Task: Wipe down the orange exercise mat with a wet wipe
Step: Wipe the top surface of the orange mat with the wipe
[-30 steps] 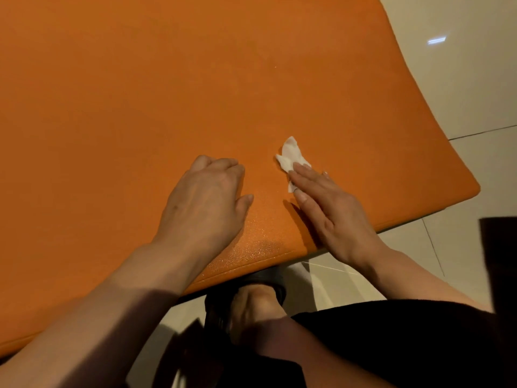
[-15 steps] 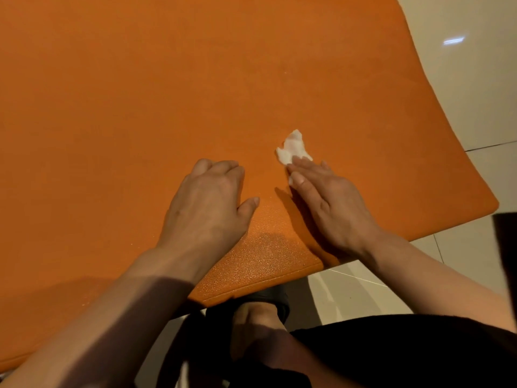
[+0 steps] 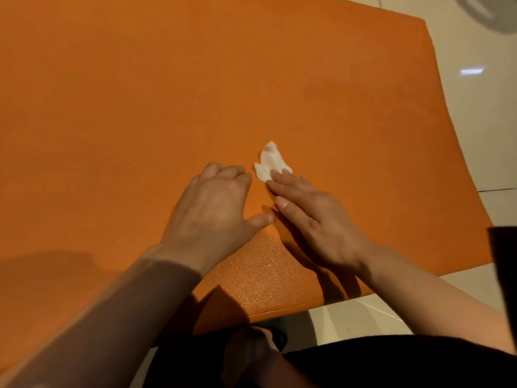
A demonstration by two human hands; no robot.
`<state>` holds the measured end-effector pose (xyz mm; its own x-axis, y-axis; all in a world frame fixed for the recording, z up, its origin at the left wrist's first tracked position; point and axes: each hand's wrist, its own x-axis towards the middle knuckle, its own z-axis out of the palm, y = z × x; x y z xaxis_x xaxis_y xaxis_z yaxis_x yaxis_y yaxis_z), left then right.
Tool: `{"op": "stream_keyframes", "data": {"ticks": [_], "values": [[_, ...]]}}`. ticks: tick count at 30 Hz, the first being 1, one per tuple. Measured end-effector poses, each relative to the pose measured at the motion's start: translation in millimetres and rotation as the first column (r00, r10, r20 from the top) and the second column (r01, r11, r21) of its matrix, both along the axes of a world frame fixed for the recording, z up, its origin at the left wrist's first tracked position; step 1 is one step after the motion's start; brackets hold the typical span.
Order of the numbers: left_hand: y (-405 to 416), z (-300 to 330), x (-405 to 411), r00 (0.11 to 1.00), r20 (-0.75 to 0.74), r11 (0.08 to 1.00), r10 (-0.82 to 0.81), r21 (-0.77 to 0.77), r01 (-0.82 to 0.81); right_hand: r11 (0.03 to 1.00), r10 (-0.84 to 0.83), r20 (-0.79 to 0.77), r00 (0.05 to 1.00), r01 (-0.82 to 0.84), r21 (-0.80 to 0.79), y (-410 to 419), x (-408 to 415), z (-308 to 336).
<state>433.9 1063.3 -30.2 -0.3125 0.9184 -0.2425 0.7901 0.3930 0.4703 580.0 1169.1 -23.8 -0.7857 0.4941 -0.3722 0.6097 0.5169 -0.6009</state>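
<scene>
The right hand point(image 3: 316, 217) presses flat, straight fingers on the small white wet wipe point(image 3: 270, 162) near the orange mat point(image 3: 140, 107)'s near edge, the left hand point(image 3: 215, 205) rests loosely beside it holding nothing, and most of the mat likely still needs wiping.

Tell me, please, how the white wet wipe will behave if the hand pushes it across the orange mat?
The wet wipe looks crumpled and thin, so it is probably floppy and may bunch up. It seems very light, so the flat fingers of the right hand must press it down. The mat looks grainy, so the wipe likely drags.
</scene>
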Motion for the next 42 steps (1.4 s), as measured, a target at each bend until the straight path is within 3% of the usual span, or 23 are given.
{"op": "stream_keyframes", "data": {"ticks": [2,7,9,14,20,22,27,32,36,39,42], "values": [[4,-3,-3,1.000,0.018,1.000,0.013,-0.019,-0.012,0.995,0.085,-0.008,0.996,-0.085,-0.044,8,-6,-4],[18,-10,-10,1.000,0.006,0.997,0.027,-0.067,-0.027,0.996,-0.023,0.113,0.993,0.013,0.088,57,-8,-15],[25,-14,-15,0.999,-0.001,0.997,0.039,-0.071,-0.039,0.998,-0.028,0.081,0.996,0.023,0.064,54,-11,-17],[41,-24,-28,0.997,-0.010,0.995,0.070,-0.076,-0.071,0.964,0.266,0.015,0.964,-0.265,-0.034,45,-32,-24],[65,-31,-45,0.997,-0.017,0.994,0.079,-0.079,-0.080,0.975,0.116,0.075,0.990,-0.128,0.184,103,-43,-43],[74,-34,-52,0.997,-0.019,0.995,0.075,-0.067,-0.076,0.981,0.116,0.036,0.993,-0.120,0.153,96,-45,-43],[94,-40,-63,0.996,-0.038,0.996,0.077,-0.031,-0.078,0.941,0.302,-0.024,0.953,-0.295,0.165,106,-62,-54],[113,-44,-72,0.998,-0.055,0.999,0.042,-0.002,-0.042,0.929,0.193,0.033,0.981,-0.194,0.314,137,-74,-65],[128,-49,-84,0.998,-0.061,0.999,0.035,0.036,-0.033,0.947,0.233,-0.082,0.969,-0.207,0.247,120,-76,-67],[139,-52,-93,0.997,-0.067,0.998,0.029,0.050,-0.025,0.919,0.304,-0.004,0.953,-0.291,0.267,140,-88,-70],[147,-53,-102,0.996,-0.084,0.998,0.015,0.064,-0.009,0.921,0.190,0.046,0.981,-0.194,0.338,170,-106,-70]]}}
